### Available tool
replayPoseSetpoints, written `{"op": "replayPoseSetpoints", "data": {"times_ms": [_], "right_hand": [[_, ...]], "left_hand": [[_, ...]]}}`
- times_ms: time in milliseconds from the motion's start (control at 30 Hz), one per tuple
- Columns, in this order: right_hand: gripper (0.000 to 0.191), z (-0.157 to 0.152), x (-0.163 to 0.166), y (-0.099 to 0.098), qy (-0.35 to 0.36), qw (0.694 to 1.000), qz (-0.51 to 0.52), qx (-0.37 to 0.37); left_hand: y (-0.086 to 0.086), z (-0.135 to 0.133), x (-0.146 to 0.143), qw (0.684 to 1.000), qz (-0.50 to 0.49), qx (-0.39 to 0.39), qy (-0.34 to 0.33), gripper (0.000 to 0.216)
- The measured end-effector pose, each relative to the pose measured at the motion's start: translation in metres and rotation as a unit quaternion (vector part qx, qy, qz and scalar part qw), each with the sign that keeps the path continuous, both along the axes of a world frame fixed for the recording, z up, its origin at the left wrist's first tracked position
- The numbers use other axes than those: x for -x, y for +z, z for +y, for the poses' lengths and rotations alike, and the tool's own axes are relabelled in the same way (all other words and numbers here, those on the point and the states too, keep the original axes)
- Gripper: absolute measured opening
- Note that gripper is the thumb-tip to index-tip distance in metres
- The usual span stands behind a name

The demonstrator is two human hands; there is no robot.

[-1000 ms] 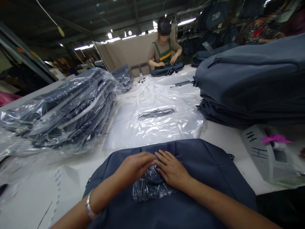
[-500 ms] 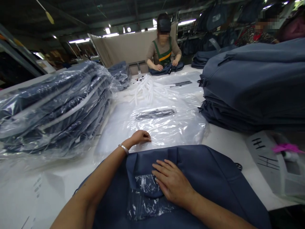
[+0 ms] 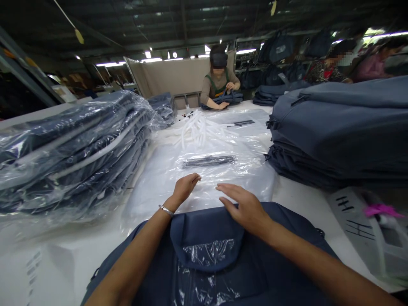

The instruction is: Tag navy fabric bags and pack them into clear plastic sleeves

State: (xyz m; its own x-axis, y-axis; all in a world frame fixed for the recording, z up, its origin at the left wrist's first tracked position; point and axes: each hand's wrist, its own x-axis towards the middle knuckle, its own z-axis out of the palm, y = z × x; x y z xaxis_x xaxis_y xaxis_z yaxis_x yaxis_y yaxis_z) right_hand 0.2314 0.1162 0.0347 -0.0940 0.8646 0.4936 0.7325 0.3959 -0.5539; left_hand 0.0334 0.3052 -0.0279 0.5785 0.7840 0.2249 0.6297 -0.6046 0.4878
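bag (image 3: 280, 272) on near side of bench (image 3: 92, 238), bare except clear film (image 3: 210, 251) near its middle, left stack (image 3: 95, 140) already in plastic, right stack (image 3: 338, 127) not, left hand (image 3: 186, 187) over clear sheets (image 3: 156, 180), can't tell if its fingers grip one, right hand (image 3: 250, 208) empty with fingers parted.

The ceiling (image 3: 153, 21) is dark; strip lights (image 3: 151, 60) glow near a beige partition (image 3: 168, 76).

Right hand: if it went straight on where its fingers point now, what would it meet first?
Probably the left hand, which faces the right hand across a gap; depth is unclear, so the clear plastic beneath might come first.
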Motion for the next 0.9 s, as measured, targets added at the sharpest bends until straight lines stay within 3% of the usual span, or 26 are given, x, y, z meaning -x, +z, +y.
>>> {"op": "replayPoseSetpoints", "data": {"times_ms": [133,300,467,633,733,833,900], "right_hand": [[0.047,0.071,-0.011,-0.010,-0.019,0.991,-0.131,0.015],[0.042,0.120,-0.004,-0.030,-0.041,0.966,-0.190,0.168],[0.026,0.124,-0.018,-0.046,-0.089,0.942,-0.231,0.227],[0.044,0.118,-0.059,-0.059,-0.160,0.929,-0.248,0.226],[0.046,0.115,-0.094,-0.061,-0.199,0.930,-0.234,0.200],[0.039,0.107,-0.133,-0.063,-0.215,0.937,-0.221,0.163],[0.039,0.098,-0.159,-0.064,-0.218,0.941,-0.217,0.139]], "left_hand": [[0.008,-0.002,-0.001,1.000,-0.011,-0.002,-0.017,0.035],[0.015,-0.002,0.001,0.997,0.000,0.033,-0.070,0.036],[0.015,-0.002,0.000,1.000,0.011,-0.015,-0.025,0.033],[0.017,-0.001,0.000,0.997,0.009,-0.080,0.013,0.034],[0.022,-0.001,0.006,0.995,0.027,-0.094,-0.023,0.027],[0.028,-0.003,0.017,0.981,0.120,-0.130,-0.078,0.027],[0.031,-0.006,0.026,0.966,0.195,-0.155,-0.073,0.023]]}}
